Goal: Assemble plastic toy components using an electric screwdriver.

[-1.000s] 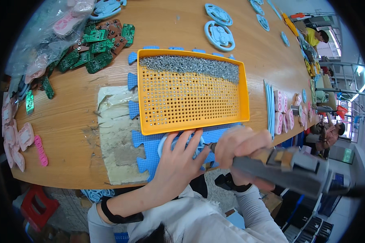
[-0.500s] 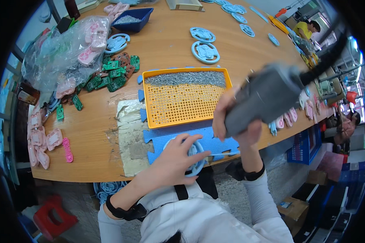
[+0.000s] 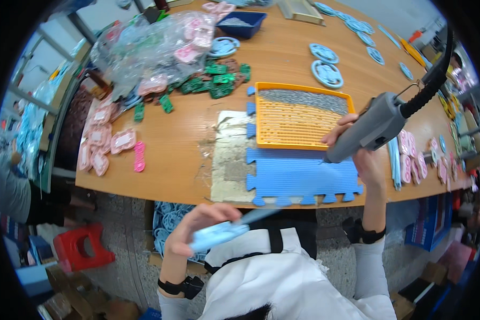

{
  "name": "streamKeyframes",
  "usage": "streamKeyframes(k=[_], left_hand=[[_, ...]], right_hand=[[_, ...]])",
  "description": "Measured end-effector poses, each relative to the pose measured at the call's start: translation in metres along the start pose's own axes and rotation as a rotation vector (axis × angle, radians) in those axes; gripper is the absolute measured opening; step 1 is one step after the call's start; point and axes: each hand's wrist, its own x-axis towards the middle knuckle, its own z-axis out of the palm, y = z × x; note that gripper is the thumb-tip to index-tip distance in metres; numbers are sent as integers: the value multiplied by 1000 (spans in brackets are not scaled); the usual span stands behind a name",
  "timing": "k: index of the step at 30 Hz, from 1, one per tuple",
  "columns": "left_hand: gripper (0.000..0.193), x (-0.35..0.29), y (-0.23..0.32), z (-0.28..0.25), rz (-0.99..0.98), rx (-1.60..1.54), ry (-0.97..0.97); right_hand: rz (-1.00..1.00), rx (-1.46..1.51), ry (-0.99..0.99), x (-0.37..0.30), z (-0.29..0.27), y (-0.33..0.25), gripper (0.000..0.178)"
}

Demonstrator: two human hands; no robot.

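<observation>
My left hand [image 3: 189,223] grips a light-blue plastic toy steering wheel [image 3: 218,236], slightly blurred and seen nearly edge-on, just off the table's front edge. A thin light-blue strip extends from it to the right. My right hand [image 3: 369,162] is wrapped round a grey electric screwdriver [image 3: 372,127], its tip pointing down-left over the blue foam mat [image 3: 304,173]. Behind the mat lies a yellow perforated tray [image 3: 290,146]. Loose silver screws [image 3: 304,100] are heaped along its far side, with holes in rows nearer me.
Below the table edge, a box of light-blue parts [image 3: 168,221] stands near my left hand. Green circuit boards [image 3: 223,78], pink shells [image 3: 124,140] and a plastic bag [image 3: 138,50] occupy the table's left. More blue wheels [image 3: 327,73] lie beyond the tray. The screwdriver's black cable [image 3: 429,85] rises at right.
My left hand has lifted the blue wheel off the foam mat and carried it left, past the table edge. The screwdriver has dropped lower and tilted. The whole view has shifted leftward.
</observation>
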Motion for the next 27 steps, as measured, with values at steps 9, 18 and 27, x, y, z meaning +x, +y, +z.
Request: streamKeyframes(k=[9, 18, 27], left_hand=[[61, -238, -26, -5, 522, -313, 1152], [49, -257, -57, -32, 810, -700, 596], [64, -252, -52, -36, 749, -715, 307]], right_hand=[[62, 6, 106, -5, 2, 14, 100], [66, 9, 131, -10, -10, 16, 96], [48, -51, 169, -13, -6, 11, 94]])
